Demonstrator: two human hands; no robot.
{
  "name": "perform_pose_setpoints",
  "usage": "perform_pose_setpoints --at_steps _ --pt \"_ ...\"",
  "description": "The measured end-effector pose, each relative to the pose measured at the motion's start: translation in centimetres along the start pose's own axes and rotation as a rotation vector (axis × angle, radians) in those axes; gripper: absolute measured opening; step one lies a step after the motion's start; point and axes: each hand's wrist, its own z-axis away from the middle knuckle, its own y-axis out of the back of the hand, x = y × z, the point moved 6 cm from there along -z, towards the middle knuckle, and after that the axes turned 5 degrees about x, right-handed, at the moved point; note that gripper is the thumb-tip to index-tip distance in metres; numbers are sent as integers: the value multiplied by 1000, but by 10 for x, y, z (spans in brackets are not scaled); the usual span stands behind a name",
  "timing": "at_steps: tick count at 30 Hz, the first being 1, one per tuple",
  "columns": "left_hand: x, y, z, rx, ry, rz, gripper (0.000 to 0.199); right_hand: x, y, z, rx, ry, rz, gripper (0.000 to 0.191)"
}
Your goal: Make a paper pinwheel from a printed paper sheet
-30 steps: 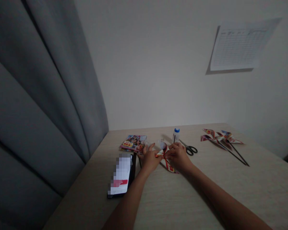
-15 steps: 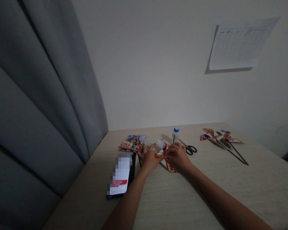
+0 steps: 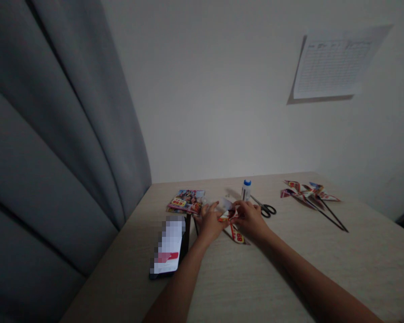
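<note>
While the left hand (image 3: 212, 223), fingers loosely spread, is touching folded printed paper (image 3: 238, 235) in from the table (image 3: 229, 287)'s back edge, the right hand (image 3: 252, 219) is pinching that paper, a blue-capped tube (image 3: 246, 193) is standing behind, scissors (image 3: 269, 213) lying alongside, pinwheels (image 3: 311, 193) lying near the back right corner.

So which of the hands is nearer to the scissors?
Right. The right hand is just left of the scissors; the left hand is farther left, at the folded paper.

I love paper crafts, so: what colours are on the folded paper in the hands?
Mainly red, yellow and white on the folded paper, seen in the head view.
</note>
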Motion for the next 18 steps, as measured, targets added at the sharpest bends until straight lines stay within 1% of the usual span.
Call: perform_pose_setpoints --at_steps 3,9,15,18 --pt "1 2 0 1 7 -1 28 1 -1 -1 -36 -9 -15 39" --pt "2 2 0 -29 6 24 31 0 0 0 -62 -29 -42 38" --pt "4 5 1 -60 41 -3 31 3 -4 -1 -85 -35 -50 27" --pt "5 6 3 -58 43 -5 31 5 -5 -2 -104 -51 -47 27"
